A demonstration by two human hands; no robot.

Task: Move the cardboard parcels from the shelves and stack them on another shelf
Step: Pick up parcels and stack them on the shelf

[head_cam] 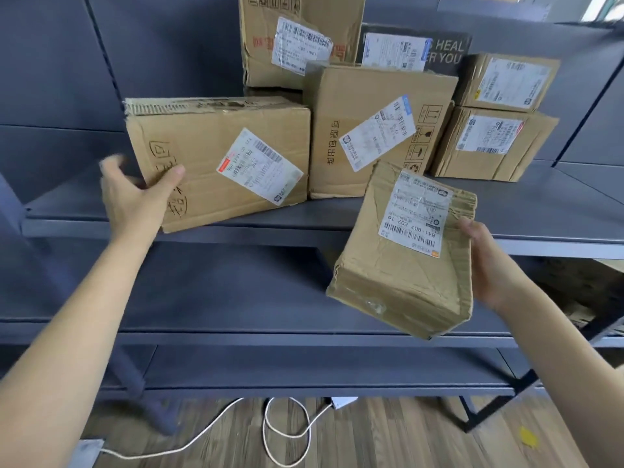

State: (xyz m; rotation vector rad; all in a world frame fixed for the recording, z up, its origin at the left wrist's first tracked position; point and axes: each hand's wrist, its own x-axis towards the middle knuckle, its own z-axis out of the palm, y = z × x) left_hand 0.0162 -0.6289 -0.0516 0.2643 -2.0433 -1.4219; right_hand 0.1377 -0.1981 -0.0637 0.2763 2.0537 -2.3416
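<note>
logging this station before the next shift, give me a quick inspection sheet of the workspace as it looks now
surface: grey metal shelf, parcels at the back; the lower grey shelf shows no parcels.
job's things: large brown cardboard box at the shelf's front left; small crumpled taped cardboard parcel held in the air in front of the shelf; five more labelled parcels behind, two of them stacked at right.
clutter: nothing seen on the shelves.
hands: left hand grips the large box's left corner; right hand holds the small parcel's right edge.
cables: white cable looped on the floor.
surroundings: wooden plank floor, dark shelf frame.
</note>
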